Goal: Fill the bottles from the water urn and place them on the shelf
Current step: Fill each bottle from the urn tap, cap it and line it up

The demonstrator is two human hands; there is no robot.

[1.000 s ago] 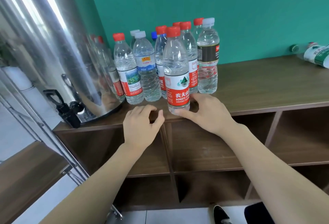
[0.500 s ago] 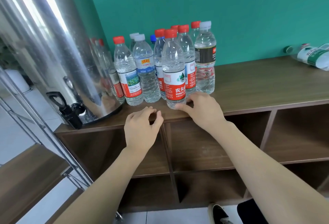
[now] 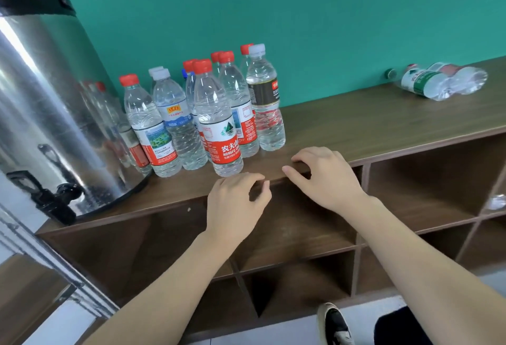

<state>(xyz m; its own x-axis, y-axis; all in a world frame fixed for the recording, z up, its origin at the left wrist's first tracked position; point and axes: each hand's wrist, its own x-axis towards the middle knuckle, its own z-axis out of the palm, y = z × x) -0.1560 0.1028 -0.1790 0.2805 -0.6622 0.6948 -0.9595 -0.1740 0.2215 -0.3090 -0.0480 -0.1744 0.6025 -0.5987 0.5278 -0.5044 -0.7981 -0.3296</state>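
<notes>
Now, about ten capped bottles [image 3: 219,125] upright right of one steel urn [image 3: 54,114], two lying far right [image 3: 438,81], left hand [image 3: 235,205] and right hand [image 3: 328,177] loosely curled, empty, at shelf [image 3: 369,125] edge.

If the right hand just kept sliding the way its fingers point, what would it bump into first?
Probably the front bottle with the red label. The right hand has its fingers aimed leftward along the shelf top edge, with a bare gap between; depth is hard to judge, so it might pass just in front.

Capped clear bottles [image 3: 219,122] stand clustered upright on the wooden shelf [image 3: 356,125] beside the steel urn [image 3: 54,103].
</notes>
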